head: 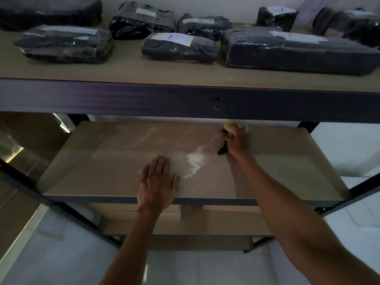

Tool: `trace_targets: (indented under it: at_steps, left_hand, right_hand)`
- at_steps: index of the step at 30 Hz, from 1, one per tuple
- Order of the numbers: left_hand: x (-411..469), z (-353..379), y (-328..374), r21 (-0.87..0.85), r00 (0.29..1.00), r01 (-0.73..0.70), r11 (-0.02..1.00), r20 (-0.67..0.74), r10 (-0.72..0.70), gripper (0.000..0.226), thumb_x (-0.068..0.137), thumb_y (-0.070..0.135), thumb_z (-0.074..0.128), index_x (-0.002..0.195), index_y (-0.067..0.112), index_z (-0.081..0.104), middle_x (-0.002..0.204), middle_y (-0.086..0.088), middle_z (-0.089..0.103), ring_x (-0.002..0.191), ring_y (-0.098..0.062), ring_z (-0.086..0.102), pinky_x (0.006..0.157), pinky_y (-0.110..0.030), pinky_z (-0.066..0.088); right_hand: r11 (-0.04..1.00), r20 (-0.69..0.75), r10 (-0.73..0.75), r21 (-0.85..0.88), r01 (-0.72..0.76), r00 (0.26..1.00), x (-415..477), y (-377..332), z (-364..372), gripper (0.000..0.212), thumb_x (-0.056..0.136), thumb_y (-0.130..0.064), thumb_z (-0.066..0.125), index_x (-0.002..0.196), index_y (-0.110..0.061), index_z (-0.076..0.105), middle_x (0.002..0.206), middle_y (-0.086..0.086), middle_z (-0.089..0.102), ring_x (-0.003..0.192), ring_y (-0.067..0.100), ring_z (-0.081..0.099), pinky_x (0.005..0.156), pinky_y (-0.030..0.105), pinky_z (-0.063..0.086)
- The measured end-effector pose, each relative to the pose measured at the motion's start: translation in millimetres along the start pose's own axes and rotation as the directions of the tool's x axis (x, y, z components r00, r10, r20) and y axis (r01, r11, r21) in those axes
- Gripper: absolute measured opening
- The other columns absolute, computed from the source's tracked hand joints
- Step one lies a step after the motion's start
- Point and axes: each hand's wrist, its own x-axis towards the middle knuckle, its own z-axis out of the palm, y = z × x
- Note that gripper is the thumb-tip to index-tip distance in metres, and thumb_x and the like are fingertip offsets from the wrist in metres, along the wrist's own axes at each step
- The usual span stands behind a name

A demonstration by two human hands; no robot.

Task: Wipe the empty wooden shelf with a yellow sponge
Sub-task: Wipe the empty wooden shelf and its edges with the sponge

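Note:
The empty wooden shelf (pixel 102 161) is the middle board of a dark metal rack. White powder (pixel 195 159) is smeared across its middle, with fainter streaks toward the back. My right hand (pixel 238 141) reaches to the back of the board and grips the yellow sponge (pixel 231 126), which presses on the wood just under the upper beam. A small black thing (pixel 223 149) shows beside that hand; what it is I cannot tell. My left hand (pixel 157 182) lies flat near the front edge, fingers straight, left of the powder.
The upper shelf (pixel 127 68) carries several dark plastic-wrapped packages (pixel 178 47) with white labels. Its dark metal beam (pixel 185 101) overhangs the back of the wiped board. A lower board (pixel 185 227) and white floor tiles (pixel 61 254) lie below.

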Motion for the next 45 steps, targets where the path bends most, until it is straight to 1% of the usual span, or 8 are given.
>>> trace_targets:
  at_steps: [5, 8, 13, 21, 25, 29, 38, 45]
  left_hand:
    - [-1, -3, 3, -0.002, 1.0, -0.01, 1.0, -0.01, 0.01, 0.077, 0.097, 0.056, 0.014, 0.155, 0.01, 0.035, 0.16, -0.011, 0.036, 0.149, -0.026, 0.032, 0.123, -0.043, 0.023]
    - [-1, -4, 3, -0.008, 1.0, -0.007, 1.0, 0.004, 0.007, 0.078, 0.097, 0.057, 0.011, 0.157, 0.012, 0.03, 0.163, -0.01, 0.031, 0.151, -0.025, 0.027, 0.123, -0.042, 0.019]
    - [2, -3, 2, -0.023, 1.0, -0.004, 1.0, 0.016, 0.004, 0.075, 0.098, 0.056, 0.012, 0.158, 0.014, 0.025, 0.165, -0.008, 0.025, 0.152, -0.024, 0.022, 0.124, -0.041, 0.015]
    - [0, -4, 1, -0.03, 0.999, -0.02, 0.999, 0.033, 0.021, 0.076, 0.098, 0.058, 0.007, 0.158, 0.014, 0.023, 0.166, -0.008, 0.023, 0.153, -0.023, 0.021, 0.125, -0.043, 0.017]
    - [1, -5, 3, -0.028, 0.999, -0.007, 1.0, 0.036, 0.008, 0.073, 0.099, 0.055, 0.011, 0.159, 0.015, 0.021, 0.167, -0.007, 0.02, 0.154, -0.023, 0.018, 0.124, -0.042, 0.014]
    - [1, -4, 3, -0.017, 0.999, -0.004, 1.0, 0.037, 0.005, 0.075, 0.098, 0.054, 0.009, 0.16, 0.013, 0.02, 0.167, -0.008, 0.019, 0.154, -0.023, 0.018, 0.125, -0.043, 0.015]
    - [0, -5, 3, -0.015, 1.0, -0.02, 1.0, 0.003, 0.02, 0.075, 0.099, 0.053, 0.013, 0.155, 0.009, 0.035, 0.161, -0.013, 0.034, 0.149, -0.027, 0.032, 0.121, -0.048, 0.028]
    - [1, -3, 4, -0.029, 1.0, -0.001, 1.0, 0.026, 0.001, 0.08, 0.095, 0.056, 0.003, 0.158, 0.012, 0.026, 0.165, -0.009, 0.025, 0.152, -0.023, 0.023, 0.124, -0.043, 0.017]
  right_hand:
    - [0.955, 0.192, -0.264, 0.187, 0.229, 0.945, -15, -42, 26, 0.042, 0.091, -0.012, 0.046, 0.129, -0.025, 0.06, 0.134, 0.005, 0.059, 0.123, 0.025, 0.055, 0.107, 0.036, 0.041]
    - [0.955, 0.029, -0.179, 0.245, 0.167, 0.983, 0, -18, 2, 0.047, 0.086, 0.0, 0.042, 0.12, -0.022, 0.065, 0.12, 0.001, 0.069, 0.102, 0.019, 0.067, 0.093, 0.029, 0.052]
    - [0.996, 0.01, -0.073, 0.043, 0.073, 0.997, 12, -17, 7, 0.044, 0.091, -0.001, 0.048, 0.13, -0.017, 0.059, 0.13, 0.019, 0.059, 0.116, 0.036, 0.055, 0.099, 0.035, 0.039]
    - [0.948, 0.246, -0.246, 0.262, 0.18, 0.937, 3, -67, 27, 0.032, 0.094, -0.004, 0.046, 0.118, -0.005, 0.066, 0.12, 0.015, 0.066, 0.11, 0.021, 0.061, 0.092, 0.011, 0.042]
    - [0.995, 0.163, -0.074, 0.075, 0.063, 0.984, 40, -20, 6, 0.04, 0.089, -0.023, 0.042, 0.118, -0.007, 0.065, 0.116, 0.018, 0.067, 0.107, 0.033, 0.063, 0.092, 0.037, 0.049]
    - [0.976, 0.221, -0.207, 0.116, 0.185, 0.953, 23, -42, 34, 0.04, 0.094, -0.001, 0.049, 0.131, -0.012, 0.06, 0.137, 0.013, 0.056, 0.128, 0.028, 0.05, 0.109, 0.03, 0.032]
    - [0.888, 0.374, -0.448, 0.294, 0.354, 0.812, -12, -90, 37, 0.042, 0.091, 0.004, 0.052, 0.128, -0.012, 0.062, 0.133, 0.006, 0.061, 0.124, 0.016, 0.054, 0.102, 0.013, 0.034]
    - [0.977, 0.211, -0.191, 0.135, 0.165, 0.959, 21, -39, 7, 0.035, 0.096, -0.004, 0.046, 0.128, -0.004, 0.06, 0.133, 0.008, 0.058, 0.121, 0.024, 0.054, 0.093, 0.013, 0.036]
